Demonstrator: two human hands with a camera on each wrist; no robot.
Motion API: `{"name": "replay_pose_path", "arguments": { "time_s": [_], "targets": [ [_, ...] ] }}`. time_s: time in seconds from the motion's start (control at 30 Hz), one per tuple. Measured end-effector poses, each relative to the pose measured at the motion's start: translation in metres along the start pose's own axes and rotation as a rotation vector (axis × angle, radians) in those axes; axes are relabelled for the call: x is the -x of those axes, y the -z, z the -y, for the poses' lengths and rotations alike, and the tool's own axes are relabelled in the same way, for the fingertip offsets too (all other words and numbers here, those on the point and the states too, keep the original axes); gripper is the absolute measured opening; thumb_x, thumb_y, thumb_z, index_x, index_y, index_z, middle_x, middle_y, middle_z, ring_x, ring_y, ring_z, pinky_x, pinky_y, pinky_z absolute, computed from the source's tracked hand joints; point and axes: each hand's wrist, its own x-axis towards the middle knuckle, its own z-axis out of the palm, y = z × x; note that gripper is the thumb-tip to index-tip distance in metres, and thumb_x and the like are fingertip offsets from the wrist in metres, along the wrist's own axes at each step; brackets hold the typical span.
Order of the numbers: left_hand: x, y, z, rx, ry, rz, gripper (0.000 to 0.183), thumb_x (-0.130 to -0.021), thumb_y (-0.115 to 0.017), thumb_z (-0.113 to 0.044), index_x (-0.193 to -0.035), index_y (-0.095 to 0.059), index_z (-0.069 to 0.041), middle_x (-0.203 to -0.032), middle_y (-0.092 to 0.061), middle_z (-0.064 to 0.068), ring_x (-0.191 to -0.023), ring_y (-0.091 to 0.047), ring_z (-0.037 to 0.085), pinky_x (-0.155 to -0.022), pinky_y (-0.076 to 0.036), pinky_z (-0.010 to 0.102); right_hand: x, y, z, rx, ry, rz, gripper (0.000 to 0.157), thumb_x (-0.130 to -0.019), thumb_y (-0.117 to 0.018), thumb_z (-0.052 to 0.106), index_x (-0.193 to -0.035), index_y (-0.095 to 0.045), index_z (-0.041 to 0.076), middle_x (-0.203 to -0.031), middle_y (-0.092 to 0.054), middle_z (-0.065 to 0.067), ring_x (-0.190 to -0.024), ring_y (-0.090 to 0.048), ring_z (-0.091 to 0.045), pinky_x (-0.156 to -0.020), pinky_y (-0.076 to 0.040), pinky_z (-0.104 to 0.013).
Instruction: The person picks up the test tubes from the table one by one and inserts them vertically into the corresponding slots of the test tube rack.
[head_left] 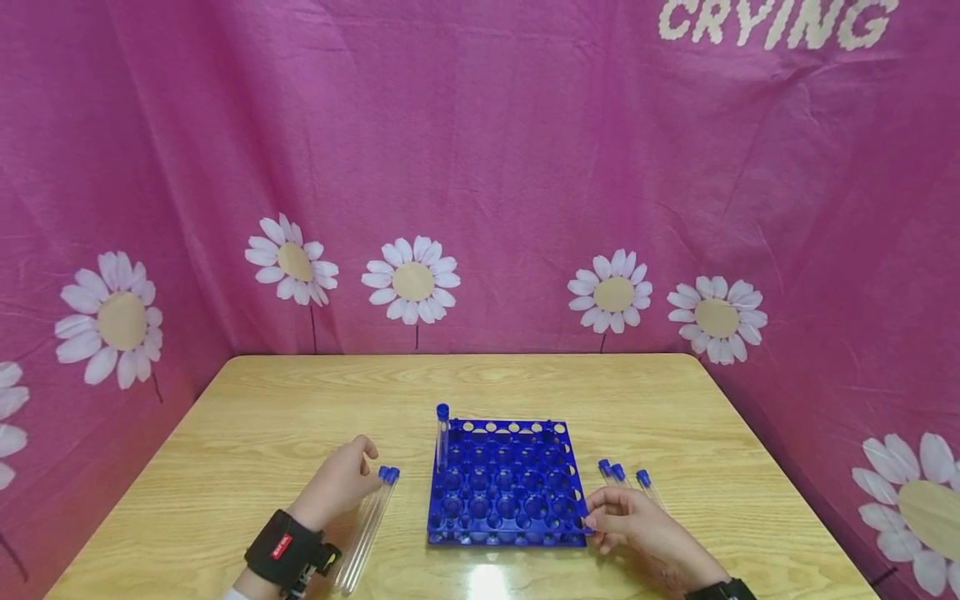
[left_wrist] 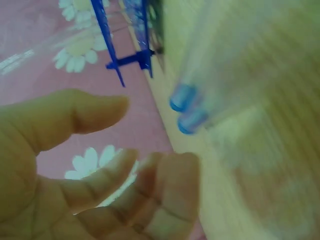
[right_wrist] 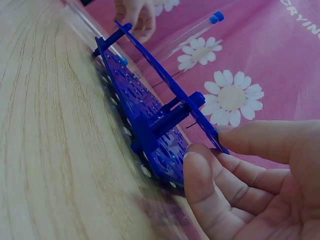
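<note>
The rack is pinched at one corner by the right hand, apparently steadied for filling; near the left hand's empty, loosely parted fingers, tubes are laid, one probably to be gripped next.

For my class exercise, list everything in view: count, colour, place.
Rack: one, blue, mid-table
Standing tube: one, clear, blue-capped, rack's far left
Left tubes: two, clear, blue-capped, lying left of rack
Right tubes: three, clear, blue-capped, right of rack
Table: one, light wood, beneath
Backdrop: sheet count unclear, magenta, around table
Daisies: seven, white, tan centres, on backdrop
Lettering: one word, cream, upper right
Wrist straps: two, black, one per wrist
Sleeve: one, white, left forearm
Left grip: one, beside left tubes, holding nothing
Right grip: one, pinching rack's near right corner
</note>
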Motion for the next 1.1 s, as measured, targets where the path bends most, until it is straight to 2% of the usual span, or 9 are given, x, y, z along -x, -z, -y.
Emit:
{"name": "replay_pose_path", "arguments": {
  "time_s": [0.17, 0.3, 0.47, 0.67, 1.1],
  "targets": [
    [0.002, 0.001, 0.008, -0.09, 0.02, 0.037, 0.026, -0.076, -0.066, -0.008, -0.097, -0.055, 0.001, -0.079, -0.054, 0.007, -0.066, -0.047, 0.019, -0.056, -0.037, 0.03, -0.001, 0.0, -0.001, 0.004, -0.001, 0.001, 0.043, -0.09, -0.057, 0.018, -0.11, -0.046, -0.018, -0.087, -0.062, -0.001, -0.076, -0.061, -0.012, -0.067, -0.055, -0.026],
    [0.001, 0.0, 0.011, -0.112, 0.032, 0.057, 0.021, -0.075, -0.066, -0.008, -0.091, -0.056, 0.001, -0.081, -0.057, 0.008, -0.066, -0.049, 0.019, -0.055, -0.039, 0.029, 0.0, 0.001, 0.0, -0.001, 0.015, 0.021, 0.044, -0.09, -0.056, 0.017, -0.111, -0.044, -0.02, -0.087, -0.061, -0.001, -0.074, -0.06, -0.011, -0.066, -0.055, -0.026],
    [-0.001, -0.002, 0.016, -0.094, 0.07, 0.068, 0.015, -0.075, -0.064, -0.007, -0.086, -0.055, -0.001, -0.073, -0.054, 0.006, -0.056, -0.049, 0.017, -0.049, -0.038, 0.026, 0.001, 0.001, 0.0, -0.009, 0.017, 0.025, 0.043, -0.09, -0.056, 0.016, -0.111, -0.044, -0.02, -0.088, -0.062, -0.001, -0.075, -0.061, -0.01, -0.067, -0.055, -0.026],
    [0.0, -0.004, 0.017, -0.07, 0.102, 0.078, 0.007, -0.077, -0.062, -0.005, -0.079, -0.056, -0.003, -0.071, -0.056, 0.007, -0.052, -0.052, 0.017, -0.047, -0.042, 0.026, 0.001, 0.001, -0.002, -0.021, 0.026, 0.024, 0.044, -0.091, -0.055, 0.015, -0.111, -0.042, -0.022, -0.088, -0.061, -0.001, -0.076, -0.061, -0.01, -0.066, -0.054, -0.025],
    [-0.005, -0.007, 0.02, -0.046, 0.152, 0.079, 0.01, -0.077, -0.063, -0.008, -0.073, -0.055, -0.005, -0.064, -0.054, 0.005, -0.046, -0.052, 0.016, -0.042, -0.04, 0.021, 0.0, 0.001, -0.001, -0.002, 0.021, 0.022, 0.044, -0.09, -0.057, 0.017, -0.11, -0.044, -0.02, -0.088, -0.061, -0.001, -0.075, -0.061, -0.011, -0.066, -0.055, -0.025]
  ]
}}
